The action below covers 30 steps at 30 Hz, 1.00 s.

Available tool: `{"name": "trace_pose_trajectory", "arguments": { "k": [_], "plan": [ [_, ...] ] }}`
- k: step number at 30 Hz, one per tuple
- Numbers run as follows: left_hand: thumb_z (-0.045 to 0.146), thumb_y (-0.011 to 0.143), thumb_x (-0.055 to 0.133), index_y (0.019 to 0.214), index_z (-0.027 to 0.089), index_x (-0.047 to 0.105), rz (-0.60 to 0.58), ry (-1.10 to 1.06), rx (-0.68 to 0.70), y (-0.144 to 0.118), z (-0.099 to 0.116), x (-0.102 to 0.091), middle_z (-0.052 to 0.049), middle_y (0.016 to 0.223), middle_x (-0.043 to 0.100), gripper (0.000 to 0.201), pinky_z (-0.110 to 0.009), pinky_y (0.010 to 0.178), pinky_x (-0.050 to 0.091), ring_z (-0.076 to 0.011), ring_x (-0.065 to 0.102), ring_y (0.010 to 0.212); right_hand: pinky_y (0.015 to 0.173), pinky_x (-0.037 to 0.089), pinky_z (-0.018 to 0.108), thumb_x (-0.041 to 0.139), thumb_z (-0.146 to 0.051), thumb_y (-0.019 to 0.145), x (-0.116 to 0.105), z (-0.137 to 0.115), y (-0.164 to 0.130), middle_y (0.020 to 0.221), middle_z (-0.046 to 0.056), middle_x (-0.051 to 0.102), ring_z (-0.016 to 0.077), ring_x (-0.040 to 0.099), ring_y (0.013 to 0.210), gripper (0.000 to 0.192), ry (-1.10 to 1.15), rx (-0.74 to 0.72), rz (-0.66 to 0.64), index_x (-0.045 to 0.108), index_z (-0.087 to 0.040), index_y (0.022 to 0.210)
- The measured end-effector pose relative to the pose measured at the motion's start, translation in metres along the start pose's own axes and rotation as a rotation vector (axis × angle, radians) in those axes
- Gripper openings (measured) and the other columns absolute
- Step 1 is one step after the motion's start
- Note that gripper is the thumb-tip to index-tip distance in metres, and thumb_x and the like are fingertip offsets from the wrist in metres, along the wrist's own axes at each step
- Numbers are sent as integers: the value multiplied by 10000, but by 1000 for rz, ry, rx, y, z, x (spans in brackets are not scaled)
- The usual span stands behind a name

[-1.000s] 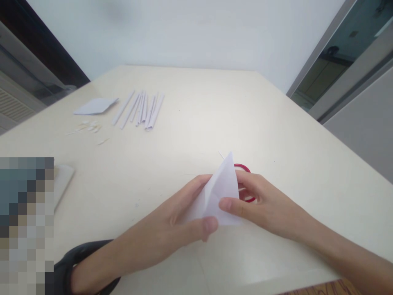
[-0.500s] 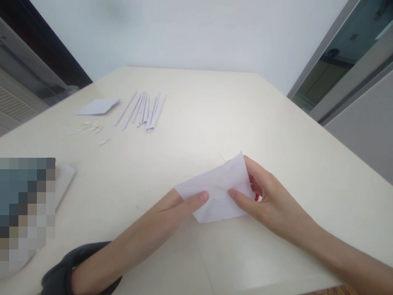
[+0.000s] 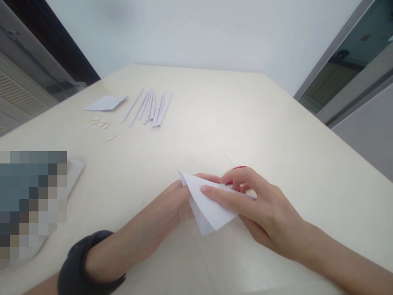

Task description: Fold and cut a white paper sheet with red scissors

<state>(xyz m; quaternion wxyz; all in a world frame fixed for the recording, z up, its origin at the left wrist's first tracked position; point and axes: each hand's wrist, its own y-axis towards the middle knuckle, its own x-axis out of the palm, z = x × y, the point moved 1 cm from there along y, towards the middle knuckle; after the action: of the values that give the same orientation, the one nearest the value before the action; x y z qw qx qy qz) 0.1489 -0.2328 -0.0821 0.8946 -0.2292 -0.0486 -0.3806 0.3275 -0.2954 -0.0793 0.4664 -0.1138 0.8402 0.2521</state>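
A sheet of white paper is bent over into a pointed flap between my hands, just above the table. My left hand supports it from below and from the left, its thumb covered by the flap and its fingertips showing behind the far edge. On the right, my right hand grips the paper, with one digit stretched across the top of the flap and the other fingers curled at the far edge. Behind these fingers lies a red object, mostly hidden, with a thin whitish stick pointing away from it.
Several rolled paper tubes lie at the back left of the table. Beside them are a flat stack of white paper and several cotton-swab-like bits. A blurred-out item sits at the left edge.
The paper, flat and spread before, is now folded over into a point. My right hand has shifted left across it, and more of the red object shows.
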Motion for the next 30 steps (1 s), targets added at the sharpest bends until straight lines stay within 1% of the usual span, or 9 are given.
{"name": "trace_pose_trajectory", "arguments": {
  "k": [3, 7, 10, 12, 14, 19, 23, 27, 30],
  "plan": [
    [304, 926, 344, 1084, 219, 664, -11, -229, 31, 0, 0, -2, -8, 1124, 683, 367, -317, 874, 465, -239, 577, 1095, 788, 519, 369, 432, 33, 801, 0, 2, 0, 1220, 66, 455, 203, 548, 952, 654, -43, 26, -9, 464, -330, 1345],
    [256, 902, 274, 1079, 147, 641, -125, -403, 78, -1, 3, -4, -107, 1155, 651, 422, -394, 795, 501, -292, 600, 1014, 799, 527, 374, 424, 23, 813, 1, 4, 0, 1258, 67, 437, 201, 543, 957, 659, -71, 64, -20, 445, -345, 1359],
    [249, 891, 370, 1046, 152, 632, -142, -318, 74, -3, 4, -6, -108, 1044, 680, 320, -377, 748, 513, -260, 628, 893, 840, 513, 401, 403, 76, 769, 2, 5, 0, 1296, 57, 417, 217, 521, 1009, 739, -107, 61, -56, 426, -355, 1369],
    [212, 858, 507, 1057, 170, 624, -95, -181, 58, -3, 3, -6, -83, 964, 693, 235, -316, 714, 512, -215, 626, 833, 849, 506, 416, 396, 85, 759, 3, 6, 0, 1314, 48, 405, 229, 505, 1036, 760, -103, 55, -67, 421, -369, 1368],
    [168, 810, 602, 1065, 184, 619, -28, -57, 36, -3, 2, -6, -66, 957, 692, 255, -271, 690, 502, -192, 620, 828, 837, 508, 405, 381, 90, 755, 4, 7, 1, 1325, 41, 397, 222, 506, 1032, 768, -60, 60, -67, 419, -374, 1365],
    [195, 809, 618, 1060, 213, 604, 63, 46, 4, 0, -1, -3, -37, 910, 701, 252, -254, 624, 500, -172, 634, 754, 795, 512, 309, 368, 112, 697, 1, 5, 1, 1267, 52, 461, 174, 526, 996, 755, 179, 150, 19, 406, -263, 1351],
    [219, 855, 560, 1060, 186, 588, 31, 90, -31, 0, -1, -1, -43, 814, 719, 210, -280, 650, 511, -195, 669, 757, 816, 491, 296, 410, 60, 739, -4, 3, 3, 1112, 34, 557, 158, 555, 956, 564, 373, 378, 73, 452, -227, 1223],
    [221, 866, 547, 1064, 168, 590, -45, 85, -46, 2, -2, 0, -64, 885, 728, 210, -299, 707, 520, -210, 686, 803, 731, 484, 291, 525, -164, 861, -5, 0, 7, 1039, 10, 607, 168, 586, 924, 254, 535, 517, -70, 482, -247, 1097],
    [243, 877, 535, 1081, 181, 605, -86, 77, -30, 3, -5, -1, -67, 952, 724, 224, -305, 736, 527, -218, 695, 839, 713, 465, 279, 583, -186, 841, -3, 0, 9, 957, -21, 634, 155, 603, 860, 205, 623, 538, -150, 496, -251, 1015]
  ]
}}
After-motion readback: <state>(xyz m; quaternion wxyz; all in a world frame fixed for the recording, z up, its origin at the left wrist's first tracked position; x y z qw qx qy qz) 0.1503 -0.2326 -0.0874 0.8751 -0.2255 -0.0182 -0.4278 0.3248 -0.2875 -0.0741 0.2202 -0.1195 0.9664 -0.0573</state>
